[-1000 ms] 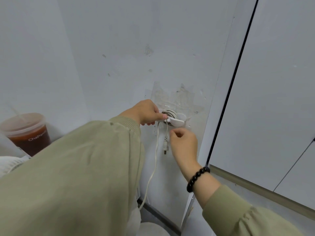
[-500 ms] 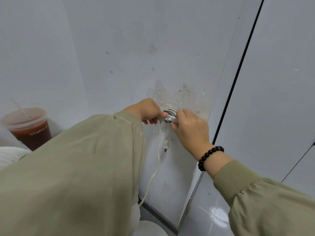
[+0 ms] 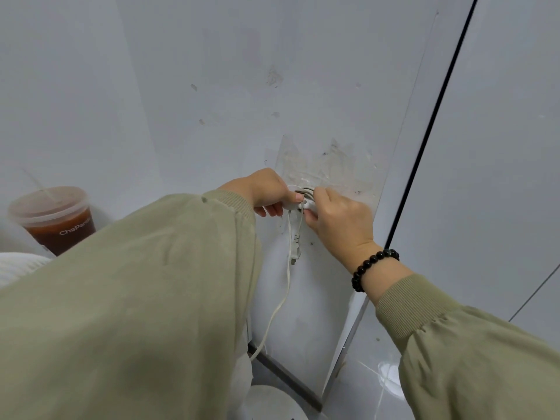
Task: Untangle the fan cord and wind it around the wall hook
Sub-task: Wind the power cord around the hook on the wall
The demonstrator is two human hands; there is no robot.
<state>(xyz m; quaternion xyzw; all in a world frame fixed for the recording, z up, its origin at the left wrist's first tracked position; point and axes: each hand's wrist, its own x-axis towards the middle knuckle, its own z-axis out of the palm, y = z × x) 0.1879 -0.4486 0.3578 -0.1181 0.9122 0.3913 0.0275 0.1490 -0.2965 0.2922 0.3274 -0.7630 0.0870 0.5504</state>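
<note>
Smooth white plastic cord [image 3: 289, 268], glossy beaded bracelet [image 3: 373, 266], ribbed cloth cuffs [image 3: 406, 304].

Both hands [image 3: 266, 189] [image 3: 339, 219] raised, fingers [image 3: 321, 197] curled.

Drink cup [image 3: 60, 225] — printed "ChaPanda", last letters partly cut.

Home corner: white wall [image 3: 212, 71], takeaway drink [image 3: 54, 219]
</note>
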